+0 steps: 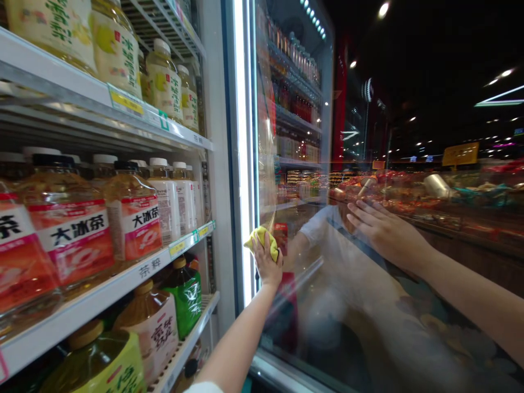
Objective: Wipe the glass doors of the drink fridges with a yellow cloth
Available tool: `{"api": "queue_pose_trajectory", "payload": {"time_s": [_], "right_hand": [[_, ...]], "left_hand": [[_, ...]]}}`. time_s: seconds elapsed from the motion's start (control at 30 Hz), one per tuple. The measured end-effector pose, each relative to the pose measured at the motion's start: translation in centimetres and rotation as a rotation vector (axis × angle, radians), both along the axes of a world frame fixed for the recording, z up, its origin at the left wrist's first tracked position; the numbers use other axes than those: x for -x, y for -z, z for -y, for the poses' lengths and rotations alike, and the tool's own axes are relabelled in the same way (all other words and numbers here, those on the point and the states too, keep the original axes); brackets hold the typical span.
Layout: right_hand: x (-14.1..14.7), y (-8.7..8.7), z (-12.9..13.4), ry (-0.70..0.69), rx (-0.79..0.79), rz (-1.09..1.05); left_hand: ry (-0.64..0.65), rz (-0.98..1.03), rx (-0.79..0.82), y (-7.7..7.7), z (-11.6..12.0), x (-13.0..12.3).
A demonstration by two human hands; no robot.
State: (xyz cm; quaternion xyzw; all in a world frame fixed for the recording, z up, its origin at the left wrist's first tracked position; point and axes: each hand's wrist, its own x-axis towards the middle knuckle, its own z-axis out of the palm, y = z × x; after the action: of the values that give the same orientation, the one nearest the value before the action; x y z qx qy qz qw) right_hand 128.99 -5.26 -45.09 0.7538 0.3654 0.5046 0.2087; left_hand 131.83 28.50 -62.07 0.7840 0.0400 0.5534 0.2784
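Note:
My left hand (269, 265) presses a bunched yellow cloth (262, 243) against the glass door (303, 322) of a drinks cooler, close to the lit strip (244, 164) along its frame. The fingers are wrapped over the cloth. Streaks show on the glass just above it. My right hand (370, 221) is stretched out to the right with its fingers extended and nothing in it. It is at the door's far side; whether the palm touches the door I cannot tell. The glass carries a blurred reflection of an arm and clothing.
To the left, the cooler's shelves (155, 267) hold rows of bottles, among them orange-labelled iced tea (77, 234), pale yellow drinks (164, 82) and a green bottle (186, 300). The door stands swung out. Beyond it are blurred store displays and a yellow sign (460, 154).

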Motion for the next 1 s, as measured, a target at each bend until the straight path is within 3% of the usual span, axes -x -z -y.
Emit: {"api": "queue_pose_trajectory", "payload": {"time_s": [0.07,0.13,0.3,0.37,0.43,0.53,0.6,0.63,0.7,0.77,0.83,0.9,1.0], "right_hand": [[-0.1,0.1,0.0,-0.007,-0.016,-0.011],[-0.2,0.1,0.0,-0.018,-0.029,-0.024],[-0.4,0.4,-0.1,-0.020,-0.043,-0.030],[-0.5,0.5,-0.4,-0.017,-0.052,-0.028],[-0.4,0.5,-0.6,-0.011,-0.063,-0.026],[0.1,0.5,-0.2,-0.008,-0.053,-0.038],[0.6,0.5,0.9,-0.020,-0.009,-0.061],[0.8,0.6,1.6,-0.028,0.016,-0.071],[1.4,1.1,3.4,-0.039,0.054,-0.080],[1.8,1.9,5.1,-0.028,0.063,-0.079],[2.2,2.8,6.4,-0.006,0.057,-0.075],[2.4,3.7,7.4,0.010,0.056,-0.070],[2.9,4.7,8.8,0.024,0.082,-0.068]], "left_hand": [[-0.013,-0.007,0.040,2.6,0.5,0.6],[-0.028,0.005,0.063,2.5,0.9,0.4],[0.004,0.035,-0.044,-4.6,2.3,-1.6],[0.025,0.032,-0.133,-6.0,3.3,-1.7],[0.051,0.011,-0.346,-5.0,4.0,-1.0],[0.158,0.014,-0.864,-1.7,3.6,0.6],[0.183,0.033,-1.010,-1.0,3.1,1.0],[0.159,0.033,-0.984,-1.5,3.0,1.0],[0.061,0.010,-0.782,-4.2,4.0,0.4],[-0.053,0.023,-0.500,-7.5,6.3,-0.2],[-0.064,0.042,-0.425,-9.5,9.1,-0.6],[0.010,0.071,-0.553,-9.0,11.1,-0.5],[0.223,0.190,-1.010,-5.3,10.7,0.2]]}}
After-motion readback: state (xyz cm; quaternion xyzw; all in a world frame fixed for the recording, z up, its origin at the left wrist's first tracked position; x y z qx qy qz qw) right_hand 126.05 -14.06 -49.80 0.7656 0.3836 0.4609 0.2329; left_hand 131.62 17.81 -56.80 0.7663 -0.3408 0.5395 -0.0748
